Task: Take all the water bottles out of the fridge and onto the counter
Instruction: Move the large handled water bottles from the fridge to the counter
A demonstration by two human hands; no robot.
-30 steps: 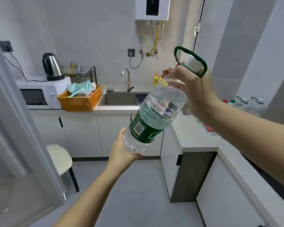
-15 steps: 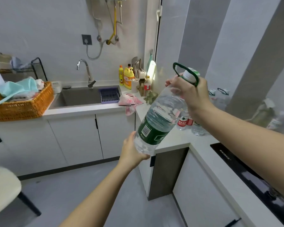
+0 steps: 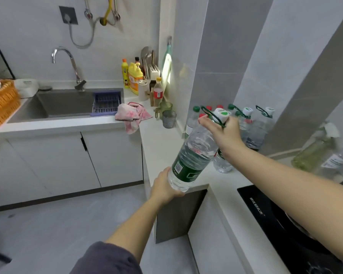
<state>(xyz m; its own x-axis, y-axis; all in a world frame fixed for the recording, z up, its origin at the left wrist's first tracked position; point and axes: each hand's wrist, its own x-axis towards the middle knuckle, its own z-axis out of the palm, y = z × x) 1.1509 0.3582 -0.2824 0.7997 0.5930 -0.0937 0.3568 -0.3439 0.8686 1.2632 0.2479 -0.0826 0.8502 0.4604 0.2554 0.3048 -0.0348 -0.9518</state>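
Note:
A large clear water bottle (image 3: pixel 192 157) with a green label, white cap and green carry loop is tilted in the air over the corner of the white counter (image 3: pixel 162 139). My left hand (image 3: pixel 164 187) cups its base from below. My right hand (image 3: pixel 224 131) grips its neck just under the cap. Several other water bottles (image 3: pixel 255 127) with green and red caps stand together on the counter against the wall, right behind my right hand. The fridge is out of view.
A sink (image 3: pixel 67 103) with a tap sits at the left, a pink cloth (image 3: pixel 133 115) beside it. Detergent bottles (image 3: pixel 134 78) and a glass cup (image 3: pixel 169 119) crowd the counter's back corner. A black cooktop (image 3: pixel 275 218) lies at the right, an orange basket (image 3: pixel 0 103) far left.
The view has swung right and closer to the counter. Both hands have carried the tilted bottle from mid-room to above the counter corner, near the standing bottles.

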